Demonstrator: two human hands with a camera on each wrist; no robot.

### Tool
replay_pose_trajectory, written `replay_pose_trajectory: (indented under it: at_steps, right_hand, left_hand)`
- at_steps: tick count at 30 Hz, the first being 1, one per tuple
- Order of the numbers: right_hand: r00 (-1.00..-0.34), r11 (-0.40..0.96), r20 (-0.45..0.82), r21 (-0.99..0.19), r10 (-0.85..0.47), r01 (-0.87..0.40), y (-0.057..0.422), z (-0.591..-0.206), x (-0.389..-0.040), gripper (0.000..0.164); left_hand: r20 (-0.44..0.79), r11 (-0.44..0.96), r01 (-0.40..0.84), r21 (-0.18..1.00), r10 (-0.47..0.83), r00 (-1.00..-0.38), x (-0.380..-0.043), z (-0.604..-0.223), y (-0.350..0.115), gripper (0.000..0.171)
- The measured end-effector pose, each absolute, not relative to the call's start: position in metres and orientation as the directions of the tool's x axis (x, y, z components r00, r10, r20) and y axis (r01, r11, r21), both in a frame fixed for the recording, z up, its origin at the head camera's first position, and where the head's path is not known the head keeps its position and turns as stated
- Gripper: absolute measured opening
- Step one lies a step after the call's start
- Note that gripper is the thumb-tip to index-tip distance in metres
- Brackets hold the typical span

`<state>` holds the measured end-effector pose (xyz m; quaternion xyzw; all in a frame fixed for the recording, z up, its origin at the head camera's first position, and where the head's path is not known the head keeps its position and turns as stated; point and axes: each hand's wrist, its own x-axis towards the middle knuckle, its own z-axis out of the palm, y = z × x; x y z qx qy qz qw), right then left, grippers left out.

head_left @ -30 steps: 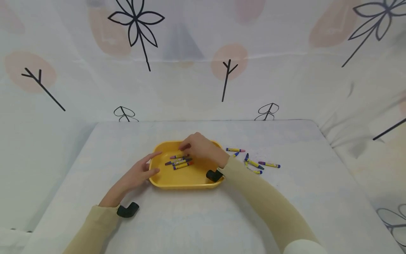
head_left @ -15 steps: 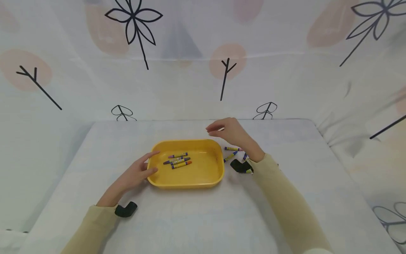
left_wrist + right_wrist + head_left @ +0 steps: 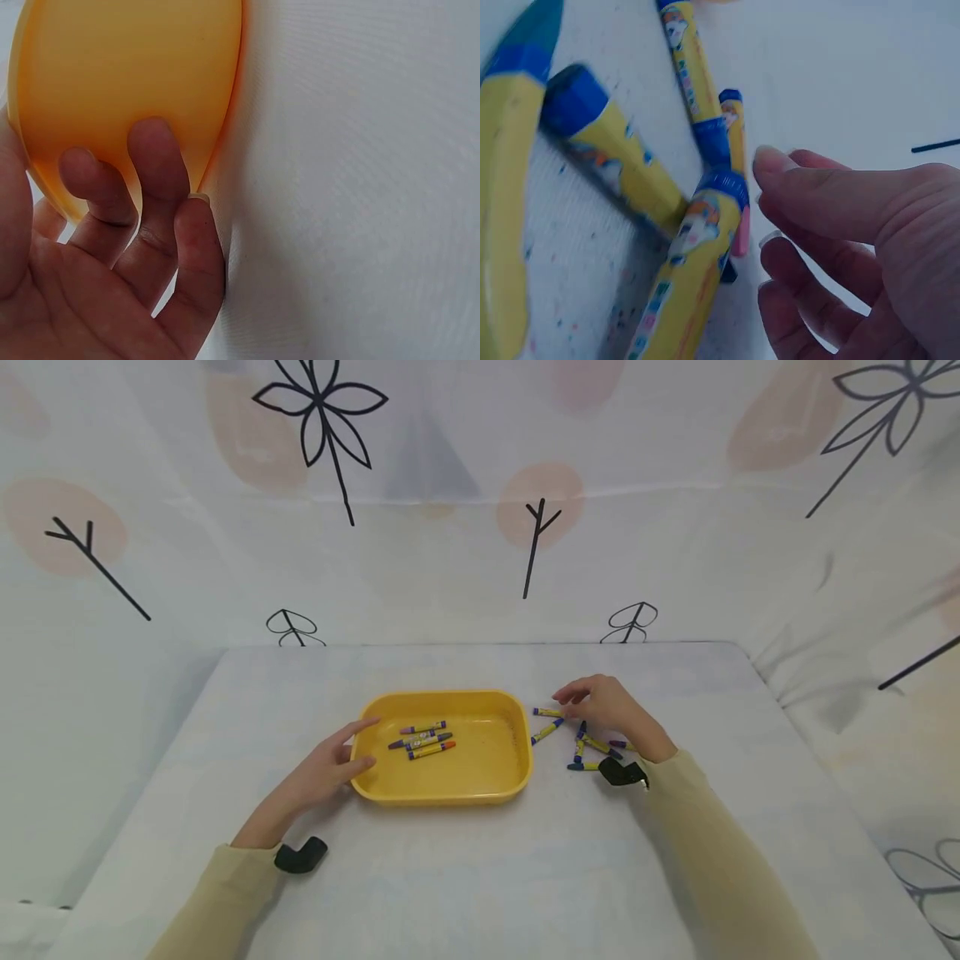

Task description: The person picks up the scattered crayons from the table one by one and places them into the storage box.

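Observation:
My left hand (image 3: 317,774) grips the left end of a yellow tray (image 3: 487,764), thumb and forefinger at its rim. In the left wrist view the other fingers bend against the tray's outer wall (image 3: 127,67). Several crayons lie inside toward the left, among them an orange crayon (image 3: 432,751) and a pink crayon (image 3: 423,727). My right hand (image 3: 613,708) is over the loose crayons right of the tray, fingers loosely bent and holding nothing. Its fingertips come close to another pink crayon (image 3: 547,712), partly hidden in the right wrist view behind nearer crayons.
Between tray and right hand lies a blue crayon (image 3: 547,732). A cluster of crayons (image 3: 600,746) sits below the right hand, and a purple crayon (image 3: 621,745) is partly covered by the wrist. A patterned cloth (image 3: 442,568) hangs behind the white table (image 3: 450,877).
My right hand has left the tray, risen to the right, and come down over the loose crayons. The left hand stays at the tray, and the crayons in it lie as before.

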<state>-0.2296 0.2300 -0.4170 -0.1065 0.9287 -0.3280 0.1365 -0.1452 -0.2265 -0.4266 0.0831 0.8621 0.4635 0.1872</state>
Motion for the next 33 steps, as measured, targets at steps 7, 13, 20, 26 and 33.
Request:
replay_pose_trajectory:
  at_steps: [7,13,20,26,33]
  right_hand:
    - [-0.926,0.761,-0.184,-0.632,-0.329,-0.145,0.241,-0.426,-0.23,0.027]
    - [-0.925,0.777,-0.176,-0.607,-0.336,-0.166,0.242,-0.425,-0.23,0.023]
    - [-0.934,0.791,-0.168,-0.59,-0.315,-0.16,0.242,-0.419,-0.227,0.025]
    - [-0.93,0.781,-0.084,-0.574,-0.358,-0.248,0.237,-0.408,-0.223,0.023]
    - [-0.888,0.718,0.031,-0.575,-0.459,-0.392,0.207,-0.381,-0.218,0.02]
  left_hand:
    - [-0.241,0.555,-0.029,0.832,0.313,-0.918,-0.144,-0.426,-0.225,0.063]
    - [-0.232,0.54,-0.024,0.841,0.32,-0.918,-0.145,-0.427,-0.225,0.063]
    - [-0.23,0.532,-0.024,0.847,0.325,-0.917,-0.145,-0.428,-0.224,0.063]
    - [-0.235,0.526,-0.029,0.85,0.327,-0.915,-0.144,-0.427,-0.224,0.064]
    - [-0.244,0.542,-0.036,0.839,0.316,-0.917,-0.143,-0.425,-0.224,0.065]
